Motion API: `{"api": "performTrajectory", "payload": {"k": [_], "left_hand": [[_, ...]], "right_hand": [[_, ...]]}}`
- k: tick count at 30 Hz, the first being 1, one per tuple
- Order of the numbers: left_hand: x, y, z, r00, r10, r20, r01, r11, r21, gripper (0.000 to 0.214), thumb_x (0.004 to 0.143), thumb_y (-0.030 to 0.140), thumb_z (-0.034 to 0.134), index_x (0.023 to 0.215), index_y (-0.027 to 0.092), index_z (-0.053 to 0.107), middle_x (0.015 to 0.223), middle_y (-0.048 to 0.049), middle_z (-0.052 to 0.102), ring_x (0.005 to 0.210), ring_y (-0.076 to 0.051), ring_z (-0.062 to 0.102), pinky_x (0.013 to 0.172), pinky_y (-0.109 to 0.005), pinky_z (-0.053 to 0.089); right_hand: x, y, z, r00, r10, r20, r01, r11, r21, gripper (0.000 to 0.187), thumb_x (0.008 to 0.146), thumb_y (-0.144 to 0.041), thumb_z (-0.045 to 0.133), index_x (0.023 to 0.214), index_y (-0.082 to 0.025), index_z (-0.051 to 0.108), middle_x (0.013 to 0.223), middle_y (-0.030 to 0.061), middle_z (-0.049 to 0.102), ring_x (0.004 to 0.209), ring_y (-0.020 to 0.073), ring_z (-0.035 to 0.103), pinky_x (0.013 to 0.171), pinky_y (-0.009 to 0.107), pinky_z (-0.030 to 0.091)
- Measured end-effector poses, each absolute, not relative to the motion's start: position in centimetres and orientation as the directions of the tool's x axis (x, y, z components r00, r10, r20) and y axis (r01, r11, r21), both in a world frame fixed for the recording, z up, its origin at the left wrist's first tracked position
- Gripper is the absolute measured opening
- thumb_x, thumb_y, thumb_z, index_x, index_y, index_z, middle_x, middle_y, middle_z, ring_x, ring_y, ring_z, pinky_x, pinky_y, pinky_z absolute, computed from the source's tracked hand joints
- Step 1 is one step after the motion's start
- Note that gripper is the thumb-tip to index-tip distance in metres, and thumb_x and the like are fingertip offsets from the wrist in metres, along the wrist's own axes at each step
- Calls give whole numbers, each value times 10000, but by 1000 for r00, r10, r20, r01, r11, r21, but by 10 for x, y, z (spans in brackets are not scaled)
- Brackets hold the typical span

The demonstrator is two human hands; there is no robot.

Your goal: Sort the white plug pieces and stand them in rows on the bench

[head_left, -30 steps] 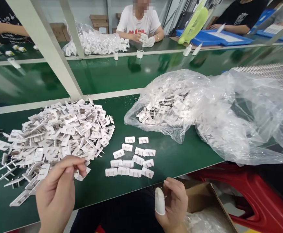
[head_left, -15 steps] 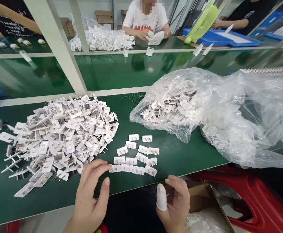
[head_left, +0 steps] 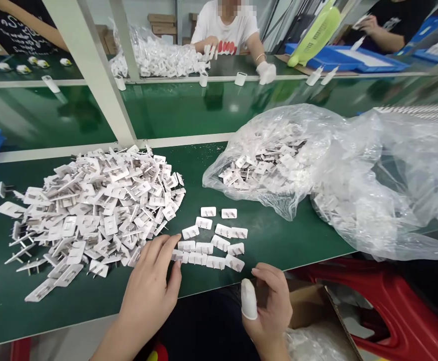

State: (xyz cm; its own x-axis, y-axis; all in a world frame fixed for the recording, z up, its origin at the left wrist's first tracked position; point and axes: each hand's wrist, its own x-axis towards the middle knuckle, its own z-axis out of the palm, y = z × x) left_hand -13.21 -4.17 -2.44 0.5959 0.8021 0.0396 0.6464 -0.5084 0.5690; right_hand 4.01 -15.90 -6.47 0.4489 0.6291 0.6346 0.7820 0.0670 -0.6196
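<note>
A big heap of white plug parts with metal prongs (head_left: 91, 210) lies on the green table (head_left: 279, 240) at my left. Several of the same parts (head_left: 213, 235) lie flat in short rows near the front edge. My left hand (head_left: 151, 291) rests on the table with fingers stretched, its fingertips touching the leftmost part of the front row. My right hand (head_left: 267, 306) hovers off the table's front edge, loosely curled, with a white finger cot on the thumb; nothing shows in it.
A clear plastic bag (head_left: 316, 170) with more parts sprawls at the right. A white frame post (head_left: 91, 75) rises behind the heap. Across a green conveyor (head_left: 204, 110) another person's gloved hand (head_left: 266, 72) works. A cardboard box (head_left: 316, 316) and red stool (head_left: 392, 301) sit below.
My left hand came away from the heap, moved right and down, and now lies flat with its fingertips on the front row. My right hand stayed almost still.
</note>
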Motion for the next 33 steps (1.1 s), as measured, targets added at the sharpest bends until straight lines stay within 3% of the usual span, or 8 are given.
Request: {"api": "performTrajectory", "payload": {"k": [4,6,9,14,21,26,33], "left_hand": [[-135,-36,-15,603,790,-106,666,-426,613,411,891,260,368,1294,236,445,1261,-104,536,1124,-296,542,804,-427,537],[-136,-31,-10,579,801,-155,672,-360,648,410,883,281,369,1282,246,456,1258,-102,524,984,-266,602,696,-376,547],[-135,-24,-4,564,811,-158,657,-324,680,333,904,322,327,1133,210,542,1089,-90,568,726,-189,594,591,-315,506],[-130,-14,2,614,760,-214,681,-373,630,315,913,321,326,1018,182,588,939,-60,583,603,-169,560,576,-325,451],[-122,-9,6,648,713,-266,674,-376,636,251,886,237,369,928,201,614,753,-15,591,624,-188,576,565,-304,400],[-119,-5,6,657,700,-279,660,-356,661,235,880,256,377,751,219,570,683,5,570,592,-179,548,535,-289,373],[-125,-2,9,652,691,-311,647,-294,704,243,870,315,382,688,229,519,627,13,544,573,-180,519,527,-280,355]], "right_hand": [[41,-156,-64,451,634,628,777,67,-626,229,826,-89,533,1032,-187,512,878,62,530,733,168,520,534,272,415],[40,-154,-62,447,638,628,778,70,-625,222,827,-87,528,1025,-185,512,866,59,527,721,165,517,529,271,416],[38,-151,-59,438,643,629,782,73,-619,217,823,-79,521,1013,-185,508,853,54,525,698,157,514,502,256,405],[37,-151,-56,430,655,622,781,76,-620,214,819,-75,514,1003,-185,508,843,47,522,697,154,524,495,248,406],[37,-151,-56,437,657,614,773,74,-630,219,822,-66,498,1003,-188,507,843,49,524,703,155,531,494,244,422],[37,-150,-54,440,661,608,771,69,-633,211,825,-67,489,994,-191,509,830,46,529,700,160,539,495,249,428],[37,-148,-53,456,654,604,754,77,-653,225,828,-50,479,1000,-192,510,832,47,522,714,157,526,509,249,427]]}}
